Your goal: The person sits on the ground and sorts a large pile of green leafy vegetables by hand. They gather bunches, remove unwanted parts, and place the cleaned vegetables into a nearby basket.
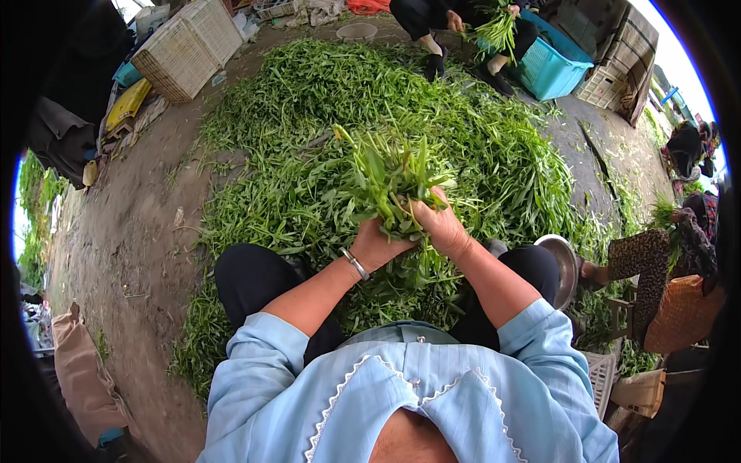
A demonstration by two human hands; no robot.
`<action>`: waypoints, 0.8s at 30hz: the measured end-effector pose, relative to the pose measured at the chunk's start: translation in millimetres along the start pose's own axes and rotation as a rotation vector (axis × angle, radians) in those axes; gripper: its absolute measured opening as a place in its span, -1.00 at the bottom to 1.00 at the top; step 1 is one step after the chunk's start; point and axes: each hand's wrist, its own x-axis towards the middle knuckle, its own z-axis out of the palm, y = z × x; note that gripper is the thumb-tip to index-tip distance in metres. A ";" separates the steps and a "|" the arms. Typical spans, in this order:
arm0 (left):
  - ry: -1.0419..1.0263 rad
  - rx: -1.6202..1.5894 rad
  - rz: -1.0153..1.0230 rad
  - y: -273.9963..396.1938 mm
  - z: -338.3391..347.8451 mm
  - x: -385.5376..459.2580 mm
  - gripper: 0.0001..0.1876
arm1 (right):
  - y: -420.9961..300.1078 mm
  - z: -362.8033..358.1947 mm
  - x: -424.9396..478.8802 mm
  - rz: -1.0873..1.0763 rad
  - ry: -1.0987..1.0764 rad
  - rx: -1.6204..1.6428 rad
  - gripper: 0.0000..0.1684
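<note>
A bunch of leafy green vegetable stems (pixel 385 173) is held up between my two hands, above my knees. My left hand (pixel 379 243), with a silver bangle at its wrist, grips the bunch from the lower left; leaves hide most of its fingers. On the other side, my right hand (pixel 437 223) closes around the stems with its thumb uppermost. Cut stem ends and leaves stick up out of the grip. Beneath and beyond, a wide heap of the same loose greens (pixel 289 191) covers the ground and reaches back between my legs.
Across the heap a seated person (pixel 457 29) holds greens beside a turquoise plastic crate (pixel 550 63). A metal basin (pixel 560 269) lies by my right knee, near another person's patterned trouser leg (pixel 637 266). Pale plastic crates (pixel 188 49) stand at the back left, beyond bare dirt floor (pixel 145 220).
</note>
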 end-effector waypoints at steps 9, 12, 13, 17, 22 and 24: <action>0.190 0.830 0.341 -20.4 4.3 2.4 -0.53 | -1.7 25.7 0.0 0.036 0.240 0.059 -0.11; 0.142 1.086 0.397 11.4 5.6 -2.4 -0.33 | -3.7 18.5 6.4 0.190 0.241 0.430 -0.52; 0.123 1.071 0.429 16.4 1.5 1.8 -0.23 | 4.4 11.7 7.8 0.243 0.268 0.400 -0.40; 0.050 0.408 0.254 28.4 -38.6 22.1 0.11 | 4.6 2.1 6.1 0.299 0.328 0.577 -0.26; -0.255 0.122 0.018 30.1 -19.1 5.1 -0.12 | 11.3 10.6 -0.8 0.321 0.156 0.609 -0.21; -0.232 0.035 -0.013 17.2 -10.1 1.1 -0.17 | 2.4 14.0 -2.7 0.275 0.095 0.532 -0.28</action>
